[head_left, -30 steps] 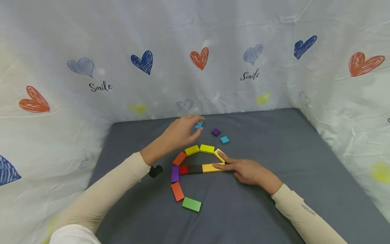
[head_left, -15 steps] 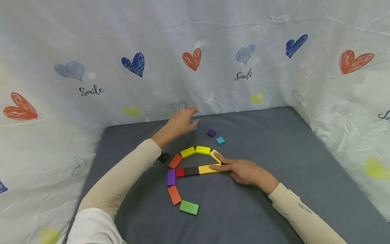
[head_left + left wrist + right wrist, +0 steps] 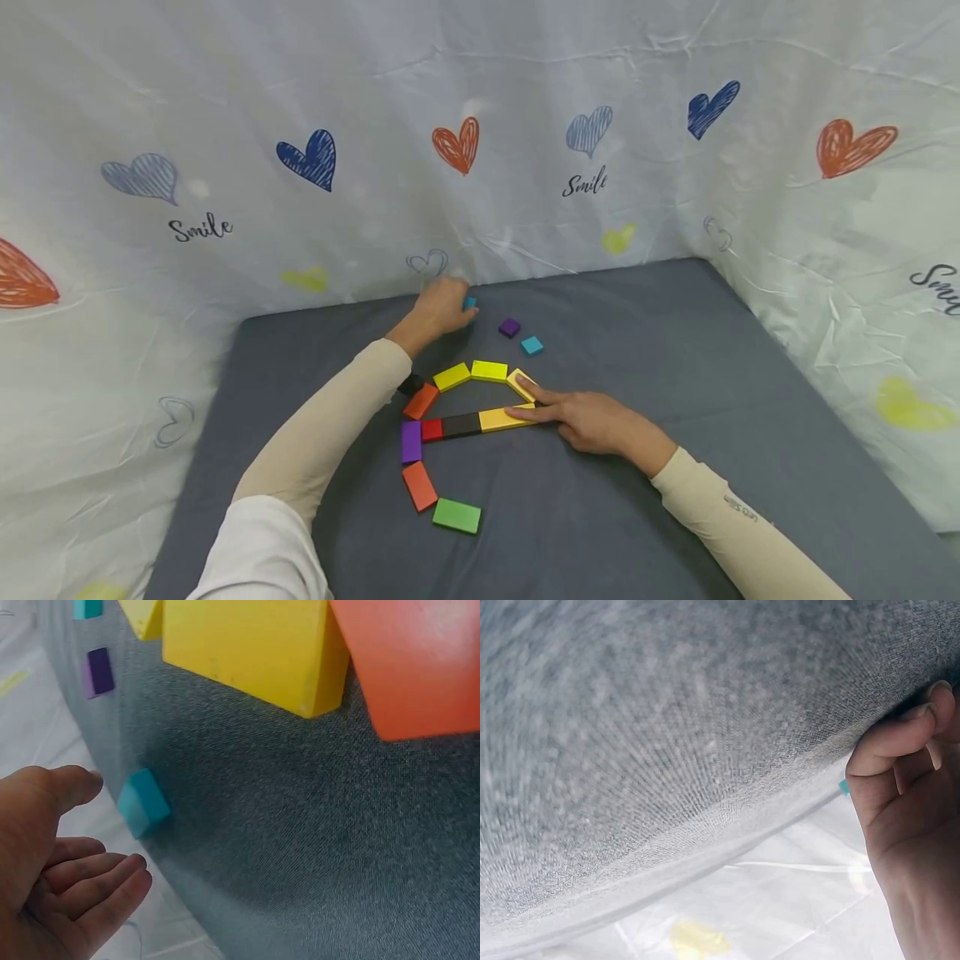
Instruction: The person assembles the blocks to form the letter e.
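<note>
At the back of the dark grey cloth, my left hand (image 3: 441,307) is beside a turquoise block (image 3: 470,303). The left wrist view shows thumb and fingers parted, close to that block (image 3: 145,804). Two outstretched fingers of my right hand (image 3: 600,423) rest on a pale yellow block (image 3: 517,383) and a longer yellow block (image 3: 493,419); its other fingers are curled under. A black block (image 3: 461,425) and a red block (image 3: 432,430) continue that row leftward. Around it curve two yellow blocks, two orange blocks, a purple block (image 3: 411,442) and a green block (image 3: 457,516).
A small purple block (image 3: 509,327) and another turquoise block (image 3: 532,345) lie behind the curve. A white curtain (image 3: 375,75) printed with hearts hangs along the cloth's back and side edges. A dark object (image 3: 410,384) shows by the left wrist.
The left hand reached a little farther back, then came down beside the rear turquoise block. The right fingers stay on the yellow blocks. The head view shifted slightly, moving the scene left.
</note>
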The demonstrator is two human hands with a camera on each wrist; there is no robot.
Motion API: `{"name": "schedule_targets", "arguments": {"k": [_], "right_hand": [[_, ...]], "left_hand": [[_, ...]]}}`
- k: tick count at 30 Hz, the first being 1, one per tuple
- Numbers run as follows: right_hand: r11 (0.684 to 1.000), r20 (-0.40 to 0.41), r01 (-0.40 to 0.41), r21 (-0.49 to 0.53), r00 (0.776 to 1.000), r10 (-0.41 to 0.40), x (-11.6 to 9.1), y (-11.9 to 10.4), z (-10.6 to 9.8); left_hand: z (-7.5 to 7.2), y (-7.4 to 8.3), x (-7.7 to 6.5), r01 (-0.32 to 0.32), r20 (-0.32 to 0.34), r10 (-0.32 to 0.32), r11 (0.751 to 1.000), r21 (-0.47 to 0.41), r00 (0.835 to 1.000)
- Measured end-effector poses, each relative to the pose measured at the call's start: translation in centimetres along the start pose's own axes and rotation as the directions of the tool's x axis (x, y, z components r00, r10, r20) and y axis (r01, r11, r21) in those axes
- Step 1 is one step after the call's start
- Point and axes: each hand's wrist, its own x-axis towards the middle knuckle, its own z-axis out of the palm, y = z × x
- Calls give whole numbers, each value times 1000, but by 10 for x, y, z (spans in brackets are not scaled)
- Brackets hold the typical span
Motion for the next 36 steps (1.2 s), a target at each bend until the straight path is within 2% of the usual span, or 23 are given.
{"name": "schedule_targets", "arguments": {"k": [8, 17, 25, 30, 36], "right_hand": [[1000, -4, -3, 6, 1000, 3, 0, 1, 2], [1000, -3, -21, 8, 1000, 21, 0, 0, 1], [1000, 1, -28, 7, 1000, 28, 1, -1, 1], [999, 5, -32, 18, 999, 32, 1, -1, 0], [999, 4, -31, 8, 999, 31, 0, -1, 0]], "left_hand": [[11, 5, 9, 54, 44, -56, 997, 47, 997], [12, 4, 14, 32, 39, -35, 996, 80, 999], [11, -6, 13, 29, 32, -29, 1000, 4, 999], [10, -13, 9, 20, 38, -20, 1000, -10, 999], [5, -20, 4, 41, 25, -40, 998, -44, 999]]}}
